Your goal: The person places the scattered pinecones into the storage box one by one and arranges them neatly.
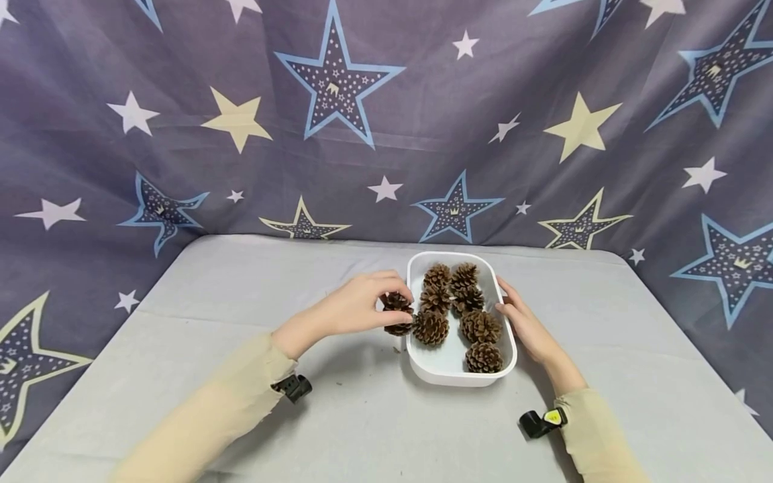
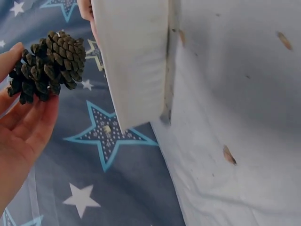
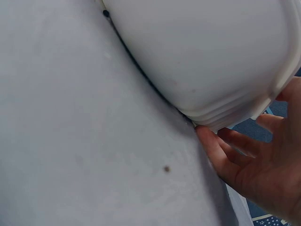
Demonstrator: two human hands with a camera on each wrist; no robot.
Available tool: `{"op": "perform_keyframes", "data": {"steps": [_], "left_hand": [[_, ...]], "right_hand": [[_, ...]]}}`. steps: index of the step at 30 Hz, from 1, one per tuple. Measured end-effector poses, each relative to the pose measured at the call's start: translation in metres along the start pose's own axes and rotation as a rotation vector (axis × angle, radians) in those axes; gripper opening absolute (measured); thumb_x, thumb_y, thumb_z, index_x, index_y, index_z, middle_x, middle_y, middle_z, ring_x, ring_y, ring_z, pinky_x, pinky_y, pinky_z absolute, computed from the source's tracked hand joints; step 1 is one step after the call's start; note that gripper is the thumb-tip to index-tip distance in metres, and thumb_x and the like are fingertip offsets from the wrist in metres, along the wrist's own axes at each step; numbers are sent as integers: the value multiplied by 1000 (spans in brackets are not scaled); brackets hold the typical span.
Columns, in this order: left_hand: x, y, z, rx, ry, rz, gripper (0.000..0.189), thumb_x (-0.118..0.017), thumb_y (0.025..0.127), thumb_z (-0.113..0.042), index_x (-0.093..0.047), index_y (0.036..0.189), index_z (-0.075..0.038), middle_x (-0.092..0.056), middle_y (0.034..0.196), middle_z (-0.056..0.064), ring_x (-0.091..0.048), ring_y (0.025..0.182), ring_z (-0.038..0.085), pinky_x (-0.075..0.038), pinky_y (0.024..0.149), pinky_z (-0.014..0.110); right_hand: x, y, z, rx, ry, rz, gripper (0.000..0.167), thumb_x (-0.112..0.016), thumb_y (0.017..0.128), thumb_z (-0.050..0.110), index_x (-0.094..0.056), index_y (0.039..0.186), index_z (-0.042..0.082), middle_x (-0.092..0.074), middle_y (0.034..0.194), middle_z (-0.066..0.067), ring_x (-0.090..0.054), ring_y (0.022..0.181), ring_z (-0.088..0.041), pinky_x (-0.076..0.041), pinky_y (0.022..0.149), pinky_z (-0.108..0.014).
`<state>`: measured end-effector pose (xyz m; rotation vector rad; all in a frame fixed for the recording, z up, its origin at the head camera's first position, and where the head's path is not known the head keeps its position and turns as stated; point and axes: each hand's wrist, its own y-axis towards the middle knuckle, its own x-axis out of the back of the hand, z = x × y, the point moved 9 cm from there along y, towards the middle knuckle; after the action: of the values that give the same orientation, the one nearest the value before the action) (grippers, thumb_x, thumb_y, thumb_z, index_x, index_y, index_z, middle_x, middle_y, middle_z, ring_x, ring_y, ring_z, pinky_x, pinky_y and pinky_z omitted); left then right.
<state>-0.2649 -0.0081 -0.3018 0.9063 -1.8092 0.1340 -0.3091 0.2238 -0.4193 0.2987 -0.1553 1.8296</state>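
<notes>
My left hand (image 1: pixel 362 302) pinches a brown pine cone (image 1: pixel 397 303) between thumb and fingers, just outside the left rim of a white plastic container (image 1: pixel 448 380). In the left wrist view, that pine cone (image 2: pixel 49 66) sits at the fingertips, its scales spread, beside the container's pale outer wall (image 2: pixel 136 66). Several more pine cones (image 1: pixel 480 327) lie inside in two rough columns. At the right side, my right hand (image 1: pixel 531 329) holds the container, thumb at the rim and fingers against the outer wall. The right wrist view shows fingertips (image 3: pixel 207 136) low on that wall.
A light grey cloth (image 1: pixel 241 268) covers the table. Small brown flakes (image 2: pixel 229 154) are scattered on it to the left of the container. Behind the table hangs a dark curtain (image 1: pixel 423 147) printed with stars.
</notes>
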Motion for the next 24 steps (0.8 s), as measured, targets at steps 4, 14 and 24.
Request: {"op": "perform_keyframes", "data": {"steps": [4, 14, 24], "left_hand": [[-6, 10, -12, -41, 0, -4, 27, -66, 81, -36, -64, 101, -18, -61, 100, -9, -55, 88, 3, -47, 79, 20], [-41, 25, -27, -78, -23, 88, 30, -66, 81, -36, -64, 102, -16, -58, 100, -7, -56, 94, 6, -45, 89, 22], [-65, 24, -29, -94, -22, 146, 27, -67, 80, -36, -63, 98, -17, -58, 102, -6, -55, 98, 7, -42, 93, 19]], "right_hand": [[1, 0, 0, -2, -8, -5, 57, -32, 96, 12, -9, 147, 14, -33, 128, -31, -44, 109, -34, -44, 85, -26], [1, 3, -2, -7, -5, -5, 57, -33, 95, 12, -10, 147, 13, -35, 125, -31, -45, 105, -31, -44, 84, -24], [3, 2, -4, -14, -23, -12, 57, -33, 95, 12, -10, 147, 11, -35, 124, -31, -47, 102, -25, -44, 84, -25]]}}
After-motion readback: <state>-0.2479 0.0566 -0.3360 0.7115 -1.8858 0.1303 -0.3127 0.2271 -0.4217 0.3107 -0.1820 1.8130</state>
